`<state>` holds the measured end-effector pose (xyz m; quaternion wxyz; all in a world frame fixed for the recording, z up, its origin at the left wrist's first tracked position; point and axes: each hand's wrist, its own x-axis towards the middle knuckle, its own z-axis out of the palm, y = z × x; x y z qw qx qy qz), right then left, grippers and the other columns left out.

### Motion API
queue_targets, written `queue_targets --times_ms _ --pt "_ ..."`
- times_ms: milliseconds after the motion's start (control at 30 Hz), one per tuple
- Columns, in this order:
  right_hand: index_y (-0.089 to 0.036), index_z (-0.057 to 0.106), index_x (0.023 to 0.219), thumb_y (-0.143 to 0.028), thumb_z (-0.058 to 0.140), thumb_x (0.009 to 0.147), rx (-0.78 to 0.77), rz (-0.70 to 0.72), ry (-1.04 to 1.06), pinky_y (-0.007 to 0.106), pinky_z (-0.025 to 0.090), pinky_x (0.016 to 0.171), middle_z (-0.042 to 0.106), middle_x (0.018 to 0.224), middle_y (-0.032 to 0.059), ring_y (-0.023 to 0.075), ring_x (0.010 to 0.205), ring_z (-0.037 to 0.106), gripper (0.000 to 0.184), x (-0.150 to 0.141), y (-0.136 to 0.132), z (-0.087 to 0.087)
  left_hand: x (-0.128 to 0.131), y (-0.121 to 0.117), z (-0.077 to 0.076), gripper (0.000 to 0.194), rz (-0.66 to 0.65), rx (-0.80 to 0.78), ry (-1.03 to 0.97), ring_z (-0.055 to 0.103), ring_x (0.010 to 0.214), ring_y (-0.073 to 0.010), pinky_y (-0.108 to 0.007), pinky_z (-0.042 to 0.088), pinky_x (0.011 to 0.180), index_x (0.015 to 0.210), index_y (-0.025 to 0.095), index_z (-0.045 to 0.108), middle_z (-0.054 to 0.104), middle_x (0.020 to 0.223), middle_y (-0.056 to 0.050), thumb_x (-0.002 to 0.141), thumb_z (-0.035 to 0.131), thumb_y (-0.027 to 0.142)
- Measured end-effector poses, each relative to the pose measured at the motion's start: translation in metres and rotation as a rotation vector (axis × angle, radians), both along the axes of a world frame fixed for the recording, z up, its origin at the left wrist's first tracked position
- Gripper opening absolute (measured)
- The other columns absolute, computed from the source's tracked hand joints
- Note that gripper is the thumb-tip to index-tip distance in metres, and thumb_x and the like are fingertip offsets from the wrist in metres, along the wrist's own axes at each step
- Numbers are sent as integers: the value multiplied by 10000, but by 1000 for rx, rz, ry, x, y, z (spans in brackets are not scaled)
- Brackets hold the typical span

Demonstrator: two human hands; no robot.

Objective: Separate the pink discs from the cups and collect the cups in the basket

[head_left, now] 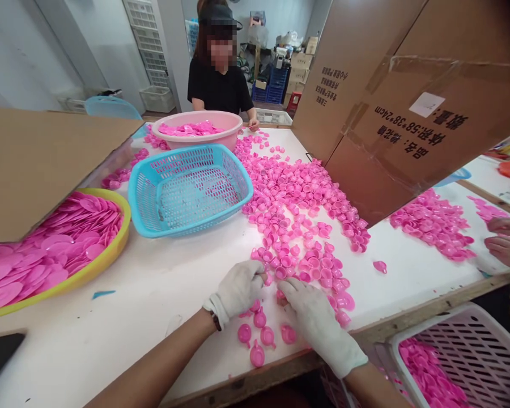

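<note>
Both forearms are reached in from the bottom of the frame, and white gloves are worn on both hands. The left hand (240, 288) is angled up and to the right at lower centre, a dark bracelet (215, 319) seen at its wrist; the right hand (312, 311) is slanted up and to the left, palm down. The fingers of both are bent and brought near each other at the near edge of a heap of small pink cups (297, 187), spread over the table (153, 294) from centre to upper centre; whether a cup is gripped by either cannot be told. Several loose cups (257, 354) are scattered below and between the hands. At left centre a blue basket (191, 228) is placed, with a pink basin (227, 140) behind it. A yellow basin (126, 226) of pink discs (83, 238) is partly covered by a cardboard sheet (55, 153) at left. At upper right, part of the table is hidden by a large cardboard box (365, 119). A pale crate (487, 343) is seen at lower right, another person's hand (508, 246) at the right edge, and a seated person (219, 90) at upper centre.
</note>
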<state>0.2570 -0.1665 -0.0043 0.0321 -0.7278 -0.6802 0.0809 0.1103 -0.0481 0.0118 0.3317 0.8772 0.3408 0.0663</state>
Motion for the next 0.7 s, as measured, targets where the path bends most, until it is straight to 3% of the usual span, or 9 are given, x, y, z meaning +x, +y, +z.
queue_targets --times_ms 100,233,367,500,600,700 --pt "-229 592 948 -55 491 756 -58 35 -22 253 370 606 602 888 30 174 759 574 278 -2 2 -4 -11 13 3 236 -16 2 119 574 679 -125 -236 444 666 772 176 607 650 750 -5 803 386 101" --pt "-241 562 1028 -57 427 801 1 10 186 225 375 589 573 996 29 133 738 568 321 -6 -2 -5 -10 17 6 234 -15 107 259 605 787 -177 -298 448 745 796 169 631 676 845 -62 826 402 133" --pt "-209 560 888 -60 429 811 53 -43 327 231 420 656 596 923 24 138 750 574 213 -13 -11 -8 -3 13 10 211 -8 157 294 606 813 -206 -330 453 746 839 166 623 656 886 -86 845 412 174" --pt "-204 570 821 -71 460 804 42 42 346 234 441 688 610 921 23 144 788 586 173 -9 -14 -9 3 9 6 199 -81 282 169 586 836 -178 -292 455 735 919 192 585 615 969 -64 859 396 166" --pt "-207 593 898 -90 442 832 123 17 281 238 445 674 616 1028 38 144 805 600 203 0 -4 -7 8 6 2 148 -154 354 112 583 864 -210 -330 459 761 939 188 564 599 980 -76 827 485 245" --pt "-211 602 1007 -106 423 856 140 -47 98 241 425 605 623 1078 55 156 789 607 257 6 13 -10 7 2 5 264 -184 349 190 600 846 -254 -386 459 776 940 176 560 622 928 -85 754 591 360"
